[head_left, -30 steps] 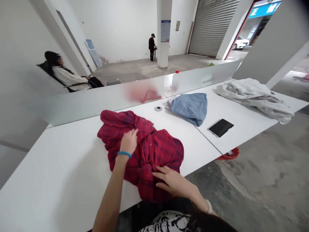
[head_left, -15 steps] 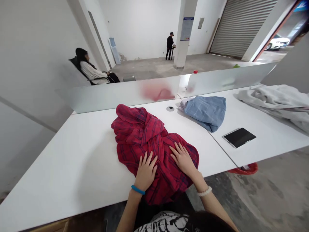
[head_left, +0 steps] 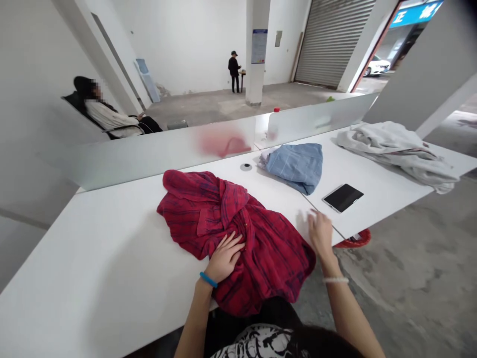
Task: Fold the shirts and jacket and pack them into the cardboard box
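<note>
On the near half of the white counter [head_left: 93, 258] lies a crumpled red plaid shirt [head_left: 238, 233], directly in front of the person and under both hands. Its long axis runs on a diagonal, from the far left, where the bunched collar end sits highest, to the near right, where the hem spills over the counter's near edge toward the person's lap. The left hand [head_left: 224, 257] rests flat on the cloth near its middle, fingers spread and open, gripping nothing; it sits well inside the shirt's outline and is the nearer of the two to the bulk of the fabric. The right hand [head_left: 319, 229] is at the shirt's right border, just past the cloth, blurred, with fingers extended; whether it touches the fabric or the bare counter cannot be told. So the shirt lies mostly to the left and far side of the right hand, and all around the left. Farther right on the counter, well apart from the shirt, sit a folded blue garment [head_left: 294, 166], a dark tablet [head_left: 343, 197] and a grey garment [head_left: 398, 149].
</note>
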